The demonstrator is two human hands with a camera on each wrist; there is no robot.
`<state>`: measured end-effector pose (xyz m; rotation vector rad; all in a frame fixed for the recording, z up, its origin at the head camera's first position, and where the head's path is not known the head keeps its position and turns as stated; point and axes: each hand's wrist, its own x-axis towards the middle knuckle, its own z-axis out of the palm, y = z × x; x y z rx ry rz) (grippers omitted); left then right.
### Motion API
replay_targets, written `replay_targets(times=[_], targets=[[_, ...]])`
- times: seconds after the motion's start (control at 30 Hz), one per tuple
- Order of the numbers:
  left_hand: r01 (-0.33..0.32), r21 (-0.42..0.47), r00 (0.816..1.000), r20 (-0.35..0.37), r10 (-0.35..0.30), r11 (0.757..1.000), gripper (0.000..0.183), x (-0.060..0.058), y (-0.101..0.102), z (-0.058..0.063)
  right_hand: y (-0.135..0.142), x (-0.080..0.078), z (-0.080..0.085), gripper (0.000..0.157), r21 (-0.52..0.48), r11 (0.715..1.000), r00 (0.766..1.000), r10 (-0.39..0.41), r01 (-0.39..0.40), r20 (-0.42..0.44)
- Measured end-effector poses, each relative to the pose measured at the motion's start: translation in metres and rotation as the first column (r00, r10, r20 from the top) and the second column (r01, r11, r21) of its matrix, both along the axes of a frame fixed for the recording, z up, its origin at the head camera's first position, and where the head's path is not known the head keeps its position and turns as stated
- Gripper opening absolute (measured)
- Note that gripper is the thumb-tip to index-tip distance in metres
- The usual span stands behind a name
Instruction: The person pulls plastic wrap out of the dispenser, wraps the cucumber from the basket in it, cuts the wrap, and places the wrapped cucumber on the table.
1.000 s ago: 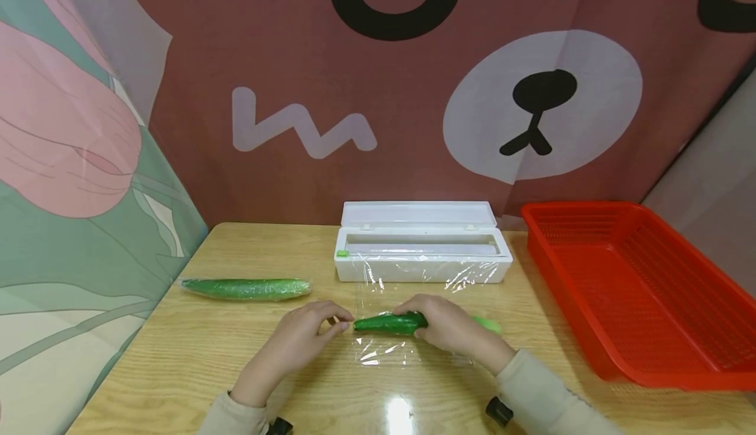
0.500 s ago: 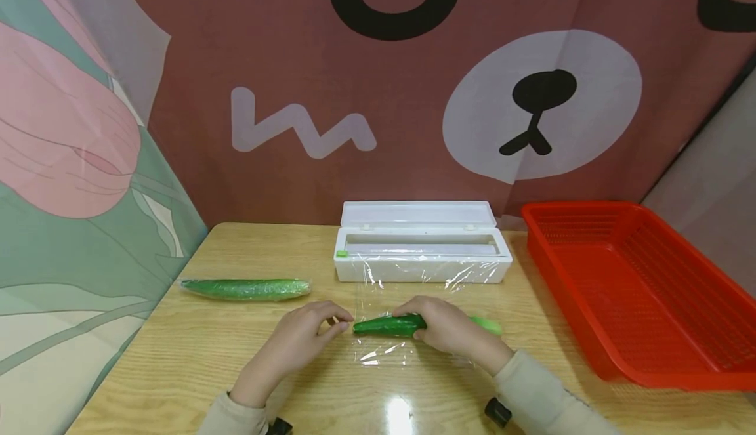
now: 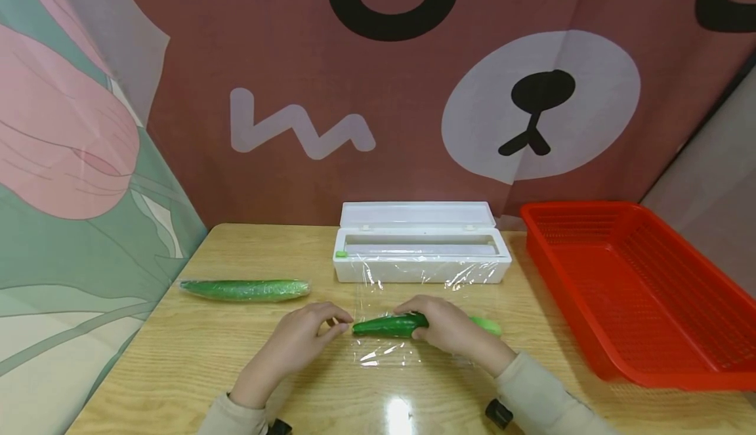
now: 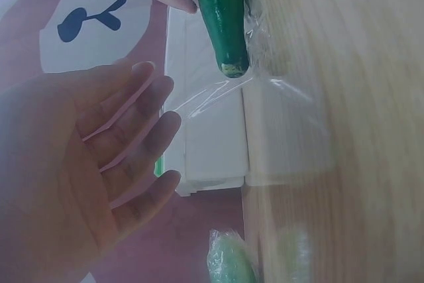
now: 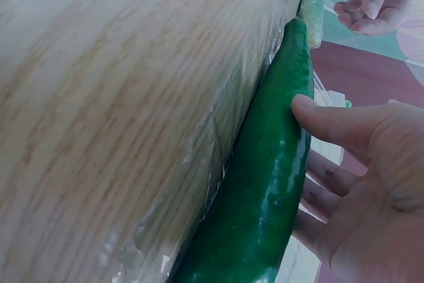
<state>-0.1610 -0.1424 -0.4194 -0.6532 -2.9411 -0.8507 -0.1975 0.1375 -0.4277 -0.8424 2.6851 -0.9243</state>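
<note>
A dark green cucumber (image 3: 385,325) lies crosswise on a sheet of clear cling film (image 3: 378,355) on the table. My right hand (image 3: 447,325) grips it near its middle, thumb on the near side and fingers on the far side, as the right wrist view shows (image 5: 371,183). Beside the cucumber's left tip is my left hand (image 3: 307,333), fingers loosely bent and nothing visible in them; the left wrist view shows them apart from the tip. The film runs from a white cling film dispenser (image 3: 422,269) with its lid raised. Part of the cucumber is hidden under my right hand.
A second cucumber (image 3: 245,289), wrapped in film, lies at the left of the wooden table (image 3: 177,356). A red plastic basket (image 3: 638,290) stands on the right. Behind the table hangs a printed cloth (image 3: 295,179).
</note>
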Motion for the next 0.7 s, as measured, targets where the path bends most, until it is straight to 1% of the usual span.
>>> replay_targets(times=[0.27, 0.4, 0.53, 0.7], targets=[[0.001, 0.006, 1.000, 0.010, -0.001, 1.000, 0.014, 0.000, 0.000, -0.001, 0.005, 0.004, 0.005, 0.044, -0.039, 0.999, 0.999, -0.032, 0.032, -0.016], [-0.003, 0.009, 1.000, 0.016, 0.003, 1.000, 0.014, 0.000, -0.001, -0.001, 0.011, 0.008, 0.010, 0.042, -0.044, 0.998, 0.998, -0.043, 0.041, -0.044], [-0.015, 0.012, 1.000, 0.005, 0.015, 1.000, 0.013, 0.001, -0.001, 0.000, 0.019, 0.014, 0.016, 0.035, -0.068, 0.996, 0.995, -0.068, 0.062, -0.077], [-0.022, 0.010, 1.000, -0.004, 0.022, 1.000, 0.012, 0.002, 0.000, 0.002, 0.031, 0.020, 0.020, 0.029, -0.131, 0.987, 0.990, -0.105, 0.092, -0.093]])
